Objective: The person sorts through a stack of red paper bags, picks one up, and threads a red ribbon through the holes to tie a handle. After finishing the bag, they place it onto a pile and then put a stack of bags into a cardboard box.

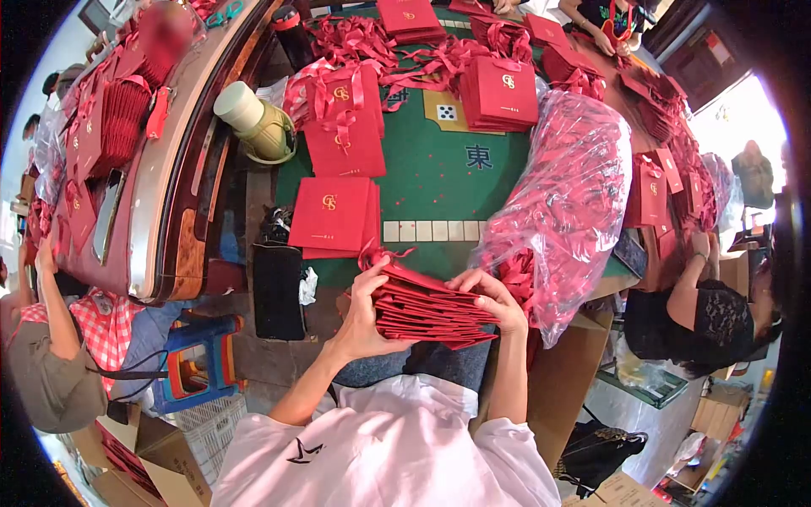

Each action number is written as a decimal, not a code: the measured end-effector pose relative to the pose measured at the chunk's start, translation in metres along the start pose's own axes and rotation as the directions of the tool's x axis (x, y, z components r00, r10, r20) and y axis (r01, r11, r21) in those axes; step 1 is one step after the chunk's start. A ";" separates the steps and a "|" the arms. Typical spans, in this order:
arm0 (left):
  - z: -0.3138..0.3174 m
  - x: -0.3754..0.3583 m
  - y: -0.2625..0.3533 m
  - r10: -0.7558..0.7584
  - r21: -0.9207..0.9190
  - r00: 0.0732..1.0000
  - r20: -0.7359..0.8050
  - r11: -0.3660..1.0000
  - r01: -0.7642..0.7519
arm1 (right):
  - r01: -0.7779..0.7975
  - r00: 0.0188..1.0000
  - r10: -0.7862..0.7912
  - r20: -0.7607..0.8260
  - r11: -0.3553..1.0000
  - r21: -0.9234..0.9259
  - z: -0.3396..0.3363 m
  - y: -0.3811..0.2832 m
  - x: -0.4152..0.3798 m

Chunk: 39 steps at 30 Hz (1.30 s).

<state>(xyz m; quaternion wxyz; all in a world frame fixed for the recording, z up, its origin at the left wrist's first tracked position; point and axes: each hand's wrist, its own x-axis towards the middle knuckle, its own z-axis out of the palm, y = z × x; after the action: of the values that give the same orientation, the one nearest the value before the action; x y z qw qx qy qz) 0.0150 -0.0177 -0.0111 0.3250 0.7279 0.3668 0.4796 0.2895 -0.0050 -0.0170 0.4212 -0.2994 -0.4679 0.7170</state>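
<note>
A thick stack of folded red paper gift bags (431, 306) is held in front of my body, its layered edges facing me. My left hand (365, 308) grips the stack's left end, and my right hand (498, 300) is closed around its right end. A bit of red ribbon (384, 252) pokes up beside my left fingers. Just beyond lies a flat pile of red bags (331, 215) with a gold emblem. To the right of my right hand is a clear plastic sack (570, 203) full of red ribboned items.
The green mahjong table (414, 190) bears white tiles (433, 231), more red bag stacks (500, 95) and ribbons. A cream-lidded cup (245, 110) and a dark bottle (291, 38) stand at left. Beside me are a cardboard box (562, 380) and a blue stool (198, 359). Other people work around.
</note>
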 end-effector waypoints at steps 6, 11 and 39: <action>-0.008 0.004 0.008 -0.117 0.097 0.988 0.104 0.990 0.108 | 0.071 0.997 -0.073 -0.028 0.996 -0.056 0.000 0.000 -0.007; -0.010 0.006 0.009 -0.115 0.093 0.985 0.127 0.990 0.103 | 0.208 0.914 -0.253 -0.318 0.963 -0.169 0.011 0.011 -0.036; -0.013 -0.003 0.017 -0.171 0.215 0.975 0.142 0.967 0.138 | 0.041 0.927 -0.246 -0.283 0.817 -0.575 0.016 -0.007 -0.038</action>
<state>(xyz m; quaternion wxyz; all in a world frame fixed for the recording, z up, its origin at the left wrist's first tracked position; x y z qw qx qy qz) 0.0053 -0.0276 0.0055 0.3132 0.7625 0.4426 0.3530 0.2962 -0.0435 -0.0030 0.4438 -0.4934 -0.5973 0.4504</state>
